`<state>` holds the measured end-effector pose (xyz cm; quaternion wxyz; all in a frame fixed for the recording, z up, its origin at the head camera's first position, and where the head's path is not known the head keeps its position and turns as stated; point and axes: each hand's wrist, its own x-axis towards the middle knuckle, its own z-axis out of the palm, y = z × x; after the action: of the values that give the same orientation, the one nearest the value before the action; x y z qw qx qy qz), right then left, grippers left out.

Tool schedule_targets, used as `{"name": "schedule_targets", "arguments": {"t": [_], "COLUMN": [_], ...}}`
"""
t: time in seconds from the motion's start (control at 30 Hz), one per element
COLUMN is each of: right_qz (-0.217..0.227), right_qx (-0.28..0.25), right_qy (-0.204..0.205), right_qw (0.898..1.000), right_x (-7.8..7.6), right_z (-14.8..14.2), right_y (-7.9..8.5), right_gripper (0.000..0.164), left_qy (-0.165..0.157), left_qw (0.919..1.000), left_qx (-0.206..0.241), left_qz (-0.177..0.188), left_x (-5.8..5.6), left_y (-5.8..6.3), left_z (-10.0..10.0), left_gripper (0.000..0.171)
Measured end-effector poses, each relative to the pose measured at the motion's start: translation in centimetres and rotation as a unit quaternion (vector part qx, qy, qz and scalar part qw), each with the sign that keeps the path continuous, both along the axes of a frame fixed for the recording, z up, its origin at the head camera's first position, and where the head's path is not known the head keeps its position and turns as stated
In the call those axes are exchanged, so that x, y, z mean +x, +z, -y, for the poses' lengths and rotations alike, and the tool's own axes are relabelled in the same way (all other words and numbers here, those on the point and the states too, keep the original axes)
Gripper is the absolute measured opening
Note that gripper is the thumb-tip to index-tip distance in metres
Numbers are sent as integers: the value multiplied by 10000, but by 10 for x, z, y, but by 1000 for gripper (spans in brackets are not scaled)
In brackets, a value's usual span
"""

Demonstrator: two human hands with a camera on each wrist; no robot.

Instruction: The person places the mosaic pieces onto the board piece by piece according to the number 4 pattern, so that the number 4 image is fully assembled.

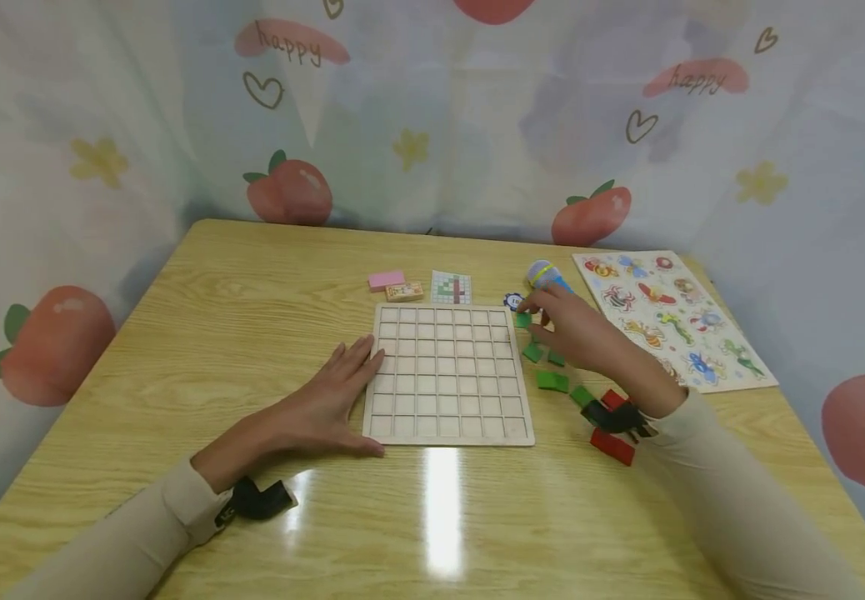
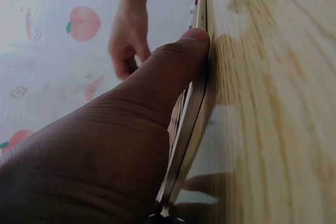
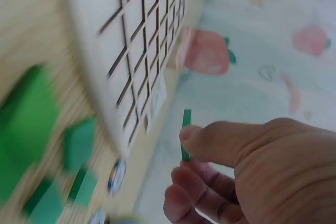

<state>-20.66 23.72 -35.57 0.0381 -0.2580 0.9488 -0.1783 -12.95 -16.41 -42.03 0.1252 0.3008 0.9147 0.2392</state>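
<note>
A pale wooden grid board (image 1: 448, 375) lies flat on the table with bare squares. Along its left edge rests my left hand (image 1: 327, 396), fingers spread; its thumb (image 2: 195, 38) touches the near edge of the board. Just past the board's far right corner, my right hand (image 1: 578, 329) pinches a small green block (image 3: 186, 134) between thumb and fingertips. Below that hand, several green blocks (image 1: 552, 381) are scattered beside the board's right side. Red blocks (image 1: 612, 447) lie nearer, partly hidden by the wristband.
Behind the board are a pink block (image 1: 387, 281), a small patterned box (image 1: 405, 292) and a card with a coloured grid (image 1: 451, 287). A toy microphone (image 1: 545, 273) and a round blue-rimmed chip (image 1: 512, 301) sit at the back right. An insect picture board (image 1: 672, 321) lies right.
</note>
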Motion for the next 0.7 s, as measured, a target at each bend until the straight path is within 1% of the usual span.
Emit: {"name": "schedule_targets", "arguments": {"t": [0.07, 0.13, 0.27, 0.4, 0.6, 0.7], "right_qz": [28, 145, 522, 699, 642, 589], "right_qx": [68, 178, 359, 346, 245, 191], "right_qy": [300, 482, 609, 679, 869, 977], "right_qw": [9995, 9986, 9961, 9946, 9938, 9933], "right_x": [-11, -21, -38, -49, -61, -64], "right_z": [18, 34, 58, 69, 76, 79], "right_y": [-1, -2, -6, -10, -18, -21], "right_gripper": [30, 29, 27, 24, 16, 13], "left_qy": [-7, -23, -44, -56, -94, -100], "left_qw": [10000, 10000, 10000, 9999, 9998, 9998], "left_qx": [-7, -22, -62, -92, -100, -102], "left_qz": [-7, -19, -46, -82, -137, -118], "left_x": [0, -1, 0, 1, 0, 0], "left_y": [1, 0, -1, 0, 2, 2], "left_z": [1, 1, 1, 0, 0, 1], "left_gripper": [138, 137, 137, 136, 134, 134]}}
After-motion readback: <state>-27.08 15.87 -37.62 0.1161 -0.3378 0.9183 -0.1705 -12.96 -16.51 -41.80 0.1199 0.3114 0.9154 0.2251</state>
